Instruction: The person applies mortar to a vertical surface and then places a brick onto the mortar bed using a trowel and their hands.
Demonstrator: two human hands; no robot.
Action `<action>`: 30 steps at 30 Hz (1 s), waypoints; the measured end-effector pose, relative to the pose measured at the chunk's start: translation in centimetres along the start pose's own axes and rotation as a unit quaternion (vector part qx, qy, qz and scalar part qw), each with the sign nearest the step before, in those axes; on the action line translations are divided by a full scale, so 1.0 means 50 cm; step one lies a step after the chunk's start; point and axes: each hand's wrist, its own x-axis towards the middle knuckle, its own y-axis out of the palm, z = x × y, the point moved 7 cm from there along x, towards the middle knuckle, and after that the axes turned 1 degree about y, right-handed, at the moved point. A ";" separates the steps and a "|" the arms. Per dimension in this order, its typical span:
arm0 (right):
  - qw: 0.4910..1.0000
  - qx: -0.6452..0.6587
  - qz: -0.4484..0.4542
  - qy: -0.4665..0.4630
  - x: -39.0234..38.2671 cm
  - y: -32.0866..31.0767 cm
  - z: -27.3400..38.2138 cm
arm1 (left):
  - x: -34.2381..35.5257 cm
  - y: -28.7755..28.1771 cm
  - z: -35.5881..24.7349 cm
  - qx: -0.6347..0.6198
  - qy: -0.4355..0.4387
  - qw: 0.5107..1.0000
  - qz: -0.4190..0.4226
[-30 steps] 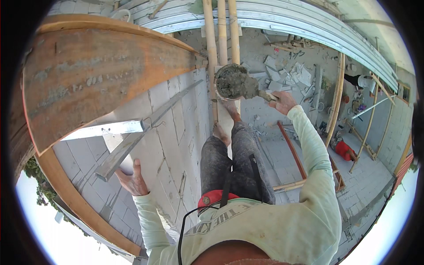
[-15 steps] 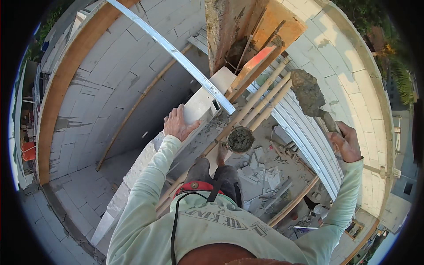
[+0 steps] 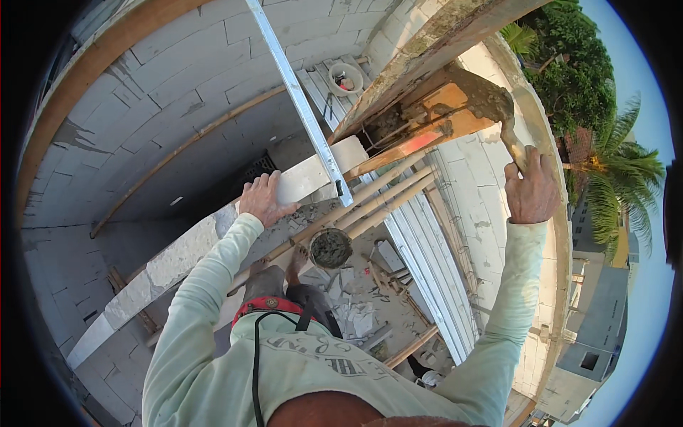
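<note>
Left hand (image 3: 262, 200), left of centre: resting, fingers spread, on the pale wall top (image 3: 306, 181) | Right hand (image 3: 533, 191), upper right: wrapping tightly around the handle of the trowel (image 3: 509, 129) | Trowel, upper right: carrying grey mortar (image 3: 480, 96) beside the orange board (image 3: 420, 140) | Bucket (image 3: 311, 250), centre: holding more mortar

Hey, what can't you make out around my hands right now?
Left hand: palm, head view, hidden by its own back.
Trowel in the right hand: blade, head view, covered by mortar.
Bucket: bottom, head view, hidden by its grey fill.
Metal channel: far end, head view, cut off by the top edge.
</note>
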 end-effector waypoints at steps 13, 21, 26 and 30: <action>0.760 0.518 0.203 0.336 -0.274 0.129 -0.065 | 0.013 0.002 -0.008 0.022 -0.024 0.999 0.035; 0.575 0.572 0.283 0.512 -0.657 0.351 -0.020 | 0.025 0.026 -0.018 0.050 -0.021 0.998 0.027; 0.710 0.330 0.460 0.419 -0.953 0.592 0.049 | 0.023 0.032 -0.016 0.039 0.038 0.998 -0.038; 0.659 0.224 0.609 0.381 -1.152 0.742 0.160 | 0.024 0.039 -0.016 -0.032 0.006 0.998 -0.050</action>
